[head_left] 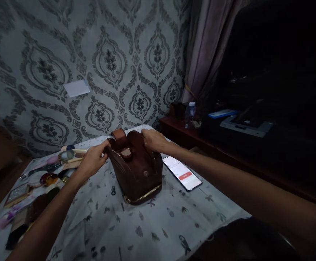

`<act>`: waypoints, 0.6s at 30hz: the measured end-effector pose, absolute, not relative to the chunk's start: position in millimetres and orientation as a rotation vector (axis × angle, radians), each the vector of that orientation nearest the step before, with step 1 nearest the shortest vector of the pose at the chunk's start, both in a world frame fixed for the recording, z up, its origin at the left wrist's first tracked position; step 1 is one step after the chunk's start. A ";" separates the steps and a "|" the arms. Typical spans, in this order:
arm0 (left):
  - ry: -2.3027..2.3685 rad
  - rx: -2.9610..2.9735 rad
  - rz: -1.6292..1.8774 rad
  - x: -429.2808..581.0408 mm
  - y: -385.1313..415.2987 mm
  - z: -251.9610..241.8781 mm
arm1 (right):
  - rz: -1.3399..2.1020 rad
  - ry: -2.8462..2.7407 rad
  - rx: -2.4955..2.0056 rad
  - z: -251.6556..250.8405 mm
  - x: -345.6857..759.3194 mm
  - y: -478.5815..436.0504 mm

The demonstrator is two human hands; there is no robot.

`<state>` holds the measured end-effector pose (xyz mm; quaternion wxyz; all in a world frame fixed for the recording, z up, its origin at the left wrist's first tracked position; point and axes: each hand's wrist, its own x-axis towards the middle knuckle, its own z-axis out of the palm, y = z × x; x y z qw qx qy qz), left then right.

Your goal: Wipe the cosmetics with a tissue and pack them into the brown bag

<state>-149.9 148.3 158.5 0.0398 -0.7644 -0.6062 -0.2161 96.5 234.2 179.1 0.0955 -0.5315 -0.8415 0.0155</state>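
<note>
A brown leather bag [136,170] with a round clasp and a gold-trimmed base stands in the middle of a table covered by a white patterned cloth [125,224]. My left hand [94,159] grips the bag's upper left edge, fingers curled round it. My right hand [154,139] is closed on the top right edge of the bag. Both hands hold the bag's opening from either side.
Makeup brushes, compacts and palettes [41,181] lie scattered on the table's left side. A lit phone [182,172] showing a timer lies to the right of the bag. Beyond stand a dark side cabinet with a water bottle [190,112] and a printer [244,123].
</note>
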 end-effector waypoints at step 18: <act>-1.947 -2.133 -0.415 -133.4 133.8 160.9 | 0.625 -2.442 -1.745 110.3 -6.8 257.2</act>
